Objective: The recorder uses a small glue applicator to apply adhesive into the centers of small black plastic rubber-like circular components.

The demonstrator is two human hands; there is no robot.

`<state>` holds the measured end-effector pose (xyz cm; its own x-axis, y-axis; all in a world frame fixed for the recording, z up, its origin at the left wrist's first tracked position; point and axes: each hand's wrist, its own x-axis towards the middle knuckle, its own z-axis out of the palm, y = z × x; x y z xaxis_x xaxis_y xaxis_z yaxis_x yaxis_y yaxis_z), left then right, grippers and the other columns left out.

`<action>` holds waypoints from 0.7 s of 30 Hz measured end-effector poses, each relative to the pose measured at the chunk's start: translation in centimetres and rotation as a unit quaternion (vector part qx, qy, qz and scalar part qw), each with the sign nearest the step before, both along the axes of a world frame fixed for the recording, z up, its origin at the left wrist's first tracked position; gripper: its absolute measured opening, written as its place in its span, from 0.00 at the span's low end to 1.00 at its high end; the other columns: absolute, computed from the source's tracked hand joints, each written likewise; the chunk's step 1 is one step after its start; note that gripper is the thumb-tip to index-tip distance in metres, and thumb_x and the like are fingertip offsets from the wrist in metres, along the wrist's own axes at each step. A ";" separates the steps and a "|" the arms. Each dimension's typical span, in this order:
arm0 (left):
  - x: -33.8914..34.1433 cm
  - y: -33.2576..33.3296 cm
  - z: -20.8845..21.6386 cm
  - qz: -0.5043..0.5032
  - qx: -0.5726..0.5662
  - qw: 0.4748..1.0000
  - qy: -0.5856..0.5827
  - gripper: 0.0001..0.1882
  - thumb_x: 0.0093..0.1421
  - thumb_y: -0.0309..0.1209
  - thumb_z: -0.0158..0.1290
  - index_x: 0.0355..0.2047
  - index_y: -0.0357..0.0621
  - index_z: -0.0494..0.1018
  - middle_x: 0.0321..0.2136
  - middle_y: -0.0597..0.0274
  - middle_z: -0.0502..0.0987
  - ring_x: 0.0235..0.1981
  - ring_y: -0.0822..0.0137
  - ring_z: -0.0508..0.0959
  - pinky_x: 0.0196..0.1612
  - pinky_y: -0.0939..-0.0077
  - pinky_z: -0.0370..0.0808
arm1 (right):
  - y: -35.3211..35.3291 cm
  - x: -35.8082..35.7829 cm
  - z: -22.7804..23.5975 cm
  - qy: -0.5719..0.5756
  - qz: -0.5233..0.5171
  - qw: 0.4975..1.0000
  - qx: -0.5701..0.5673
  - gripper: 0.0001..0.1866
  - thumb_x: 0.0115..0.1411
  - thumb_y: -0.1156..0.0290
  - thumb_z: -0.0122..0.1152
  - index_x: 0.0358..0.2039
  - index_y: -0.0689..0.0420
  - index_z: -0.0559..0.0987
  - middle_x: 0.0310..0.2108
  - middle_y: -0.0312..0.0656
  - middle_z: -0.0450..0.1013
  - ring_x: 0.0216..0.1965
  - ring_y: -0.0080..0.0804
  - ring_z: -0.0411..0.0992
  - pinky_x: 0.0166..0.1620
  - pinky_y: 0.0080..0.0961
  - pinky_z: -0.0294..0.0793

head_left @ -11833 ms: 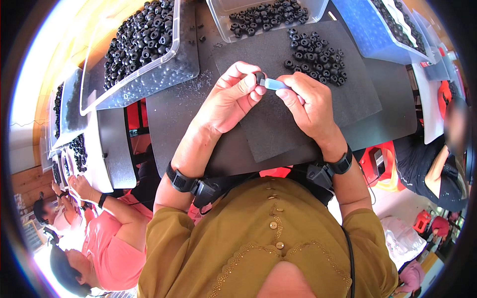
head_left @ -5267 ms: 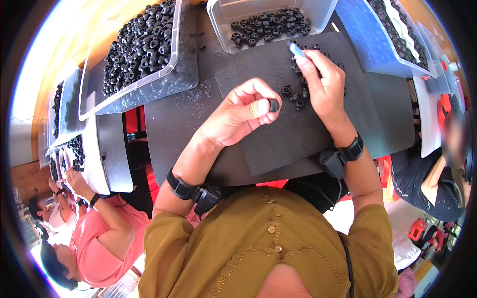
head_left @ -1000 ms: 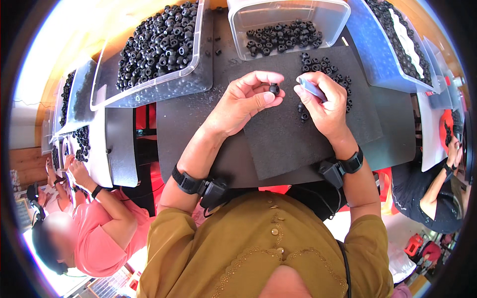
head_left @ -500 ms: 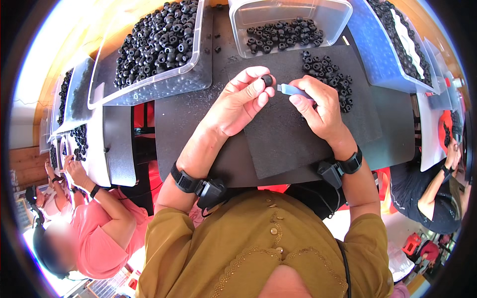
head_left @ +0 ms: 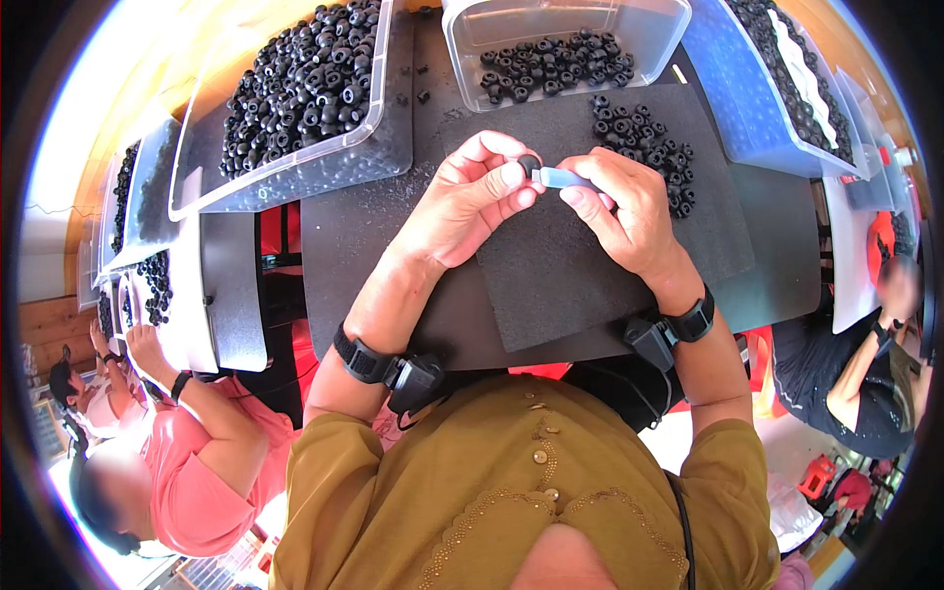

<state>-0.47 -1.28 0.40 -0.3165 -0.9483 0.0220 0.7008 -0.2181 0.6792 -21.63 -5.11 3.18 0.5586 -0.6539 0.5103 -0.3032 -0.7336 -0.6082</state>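
Between the thumb and fingers of my left hand (head_left: 474,197) is a small round black part (head_left: 529,163), apparently hollow. My right hand (head_left: 621,206) grips a small tool with a translucent bluish handle (head_left: 562,178); its kind is unclear. The tool's pale tip meets the black part or lies right against it. Both hands are raised over a dark square mat (head_left: 590,285). Just beyond my right hand, a pile of similar black parts (head_left: 644,143) lies on the mat.
A large clear bin (head_left: 295,182) heaped with black parts stands at the far left. A smaller clear bin (head_left: 570,15) is at the back, and a bluish bin (head_left: 747,118) at the far right. Co-workers sit on both sides: a pink sleeve (head_left: 211,482) left, a dark shirt (head_left: 836,393) right.
My right hand has moved left, bringing the tool's tip up to the black part. My left hand keeps its hold nearly in place. The view has shifted slightly.
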 end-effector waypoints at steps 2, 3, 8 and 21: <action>0.0 0.0 0.0 0.001 0.001 1.000 -0.006 0.10 0.62 0.28 0.56 0.43 0.44 0.73 0.42 0.62 0.77 0.41 0.72 0.78 0.45 0.79 0.76 | 0.1 0.0 0.0 0.002 0.000 1.000 -0.002 0.10 0.60 0.66 0.60 0.34 0.59 0.78 0.23 0.43 0.71 0.23 0.42 0.71 0.27 0.32 0.69; 0.0 0.1 0.1 0.002 0.002 1.000 -0.007 0.10 0.62 0.28 0.56 0.43 0.44 0.73 0.42 0.62 0.77 0.40 0.72 0.78 0.45 0.79 0.76 | 0.1 0.0 0.0 0.001 -0.003 1.000 0.003 0.09 0.60 0.66 0.60 0.34 0.59 0.78 0.23 0.43 0.71 0.23 0.42 0.71 0.27 0.32 0.69; -0.3 0.1 -0.1 0.020 -0.003 1.000 0.000 0.08 0.63 0.25 0.55 0.43 0.42 0.73 0.38 0.60 0.78 0.39 0.71 0.79 0.43 0.80 0.78 | 0.2 -0.1 0.0 0.004 -0.013 1.000 0.003 0.09 0.60 0.66 0.60 0.35 0.58 0.79 0.23 0.42 0.71 0.23 0.42 0.71 0.27 0.32 0.69; 0.0 -0.1 -0.2 0.022 -0.019 0.999 -0.020 0.08 0.62 0.27 0.56 0.42 0.43 0.72 0.39 0.61 0.77 0.39 0.74 0.77 0.44 0.80 0.74 | 0.2 0.2 0.5 0.001 -0.016 1.000 -0.004 0.07 0.58 0.69 0.62 0.32 0.58 0.79 0.22 0.42 0.70 0.20 0.40 0.70 0.24 0.32 0.67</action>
<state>-0.51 -1.42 0.23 -0.2758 -0.9601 0.0466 0.6818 -0.1612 0.7135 -21.45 -4.94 3.64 0.5383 -0.6676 0.5144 -0.3282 -0.7282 -0.6017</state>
